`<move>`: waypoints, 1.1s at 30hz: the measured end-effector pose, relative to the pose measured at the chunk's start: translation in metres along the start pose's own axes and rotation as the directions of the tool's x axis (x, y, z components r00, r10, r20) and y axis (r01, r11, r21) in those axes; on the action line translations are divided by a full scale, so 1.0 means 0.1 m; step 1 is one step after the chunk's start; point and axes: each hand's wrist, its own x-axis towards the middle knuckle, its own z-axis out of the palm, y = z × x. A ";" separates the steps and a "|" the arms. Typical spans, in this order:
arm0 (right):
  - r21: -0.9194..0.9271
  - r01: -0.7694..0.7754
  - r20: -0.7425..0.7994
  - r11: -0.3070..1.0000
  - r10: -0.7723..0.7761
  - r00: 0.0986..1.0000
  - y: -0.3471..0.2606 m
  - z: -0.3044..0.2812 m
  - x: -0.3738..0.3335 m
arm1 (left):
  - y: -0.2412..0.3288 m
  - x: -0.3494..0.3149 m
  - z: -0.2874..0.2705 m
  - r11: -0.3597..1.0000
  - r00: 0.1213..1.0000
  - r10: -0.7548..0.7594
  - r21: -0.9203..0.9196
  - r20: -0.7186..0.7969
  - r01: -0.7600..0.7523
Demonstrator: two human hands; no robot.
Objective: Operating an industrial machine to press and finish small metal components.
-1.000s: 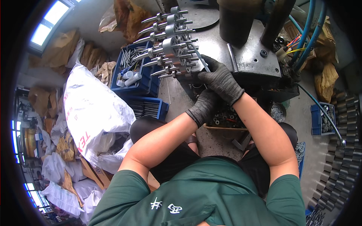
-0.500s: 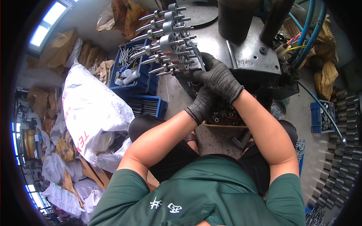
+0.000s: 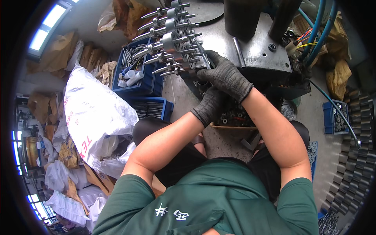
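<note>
My right hand (image 3: 230, 79), in a dark grey knit glove, is curled beside the near end of a metal rack (image 3: 204, 56). Its thumb points left below the rack's end, the fingers are bent, and whatever lies between them is hidden. Tucked below it, my left hand (image 3: 210, 105) wears the same kind of glove; the right hand and the shadow cover its fingers. Several steel shafts with round silver cores (image 3: 171, 42) lie crosswise in a row on the rack, left of my hands. A dark cylindrical part (image 3: 202, 86) shows just under the right thumb.
A steel machine table (image 3: 258, 51) with a loose rod (image 3: 239, 53) stands ahead. At left are blue crates (image 3: 138, 92) of shafts and a large white sack (image 3: 98, 113). A tray (image 3: 235, 127) of small rings sits below my hands. Stacked metal parts (image 3: 352, 156) line the right.
The view has shifted slightly. Both hands stay close together beside the rack, with the right thumb a little more bent; the shafts keep their places on it.
</note>
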 end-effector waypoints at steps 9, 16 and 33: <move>0.388 -0.173 0.233 0.905 0.085 0.969 -0.07 -0.10 -0.03 | 0.03 0.11 0.02 0.415 0.990 0.106 0.901 0.088 -0.124; 0.362 -0.176 0.235 0.915 0.093 0.968 -0.08 -0.13 -0.04 | 0.06 0.08 0.10 0.215 0.989 0.139 0.974 0.042 -0.071; -0.118 -0.024 0.057 0.993 0.031 0.998 -0.09 -0.05 0.00 | -0.35 0.14 -0.01 0.683 0.934 0.356 0.670 0.043 -0.291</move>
